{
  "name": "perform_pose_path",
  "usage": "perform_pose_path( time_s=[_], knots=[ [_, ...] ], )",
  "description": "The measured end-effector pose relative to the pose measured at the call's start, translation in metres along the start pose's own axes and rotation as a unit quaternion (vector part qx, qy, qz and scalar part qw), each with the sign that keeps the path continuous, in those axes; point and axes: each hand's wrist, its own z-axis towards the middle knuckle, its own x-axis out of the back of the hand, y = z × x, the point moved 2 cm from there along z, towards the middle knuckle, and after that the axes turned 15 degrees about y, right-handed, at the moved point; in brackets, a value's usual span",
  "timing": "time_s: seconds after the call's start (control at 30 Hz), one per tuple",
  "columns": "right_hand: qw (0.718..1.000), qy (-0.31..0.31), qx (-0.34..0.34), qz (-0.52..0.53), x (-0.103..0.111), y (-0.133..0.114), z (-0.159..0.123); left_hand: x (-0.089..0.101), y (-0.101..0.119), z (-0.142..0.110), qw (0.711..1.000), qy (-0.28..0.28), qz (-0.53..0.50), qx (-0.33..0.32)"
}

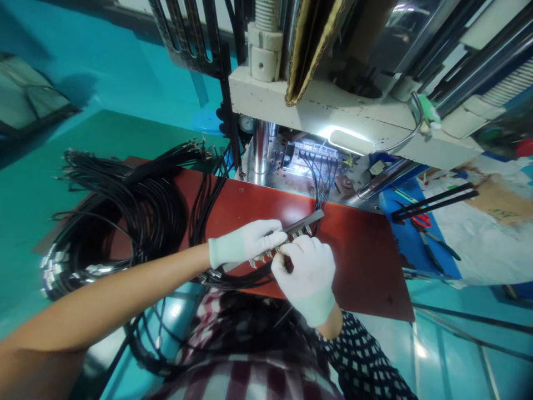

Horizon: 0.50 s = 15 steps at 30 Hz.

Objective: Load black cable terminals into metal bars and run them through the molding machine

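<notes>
My left hand (pixel 252 242), in a white glove, grips a grey metal bar (pixel 310 220) that lies aslant above the red-brown board (pixel 358 255). Along the bar's near edge sits a row of small metal connector ends (pixel 262 257). My right hand (pixel 308 272), also gloved, is closed in a pinch against this row, thumb and forefinger meeting; what lies between the fingertips is too small to make out. Black cables (pixel 245 280) run beneath the bar on the board's near side.
A large coil of black cables (pixel 158 211) lies at left. Ahead stands a press, its lit mould (pixel 312 158) holding several cables under a heavy beige plate (pixel 353 119). Pliers (pixel 428 244) and black rods (pixel 437 201) lie on a blue surface at right.
</notes>
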Motion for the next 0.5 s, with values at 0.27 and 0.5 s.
perform_pose_path(
  time_s=[0.27, 0.5],
  knots=[
    [0.999, -0.021, 0.011, 0.030, 0.012, -0.004, -0.001, 0.000, 0.002, -0.004, 0.996, -0.009, -0.048, 0.077],
    [0.999, -0.016, 0.023, 0.024, -0.001, -0.010, 0.000, -0.004, 0.002, -0.003, 0.995, -0.011, -0.065, 0.071]
  ],
)
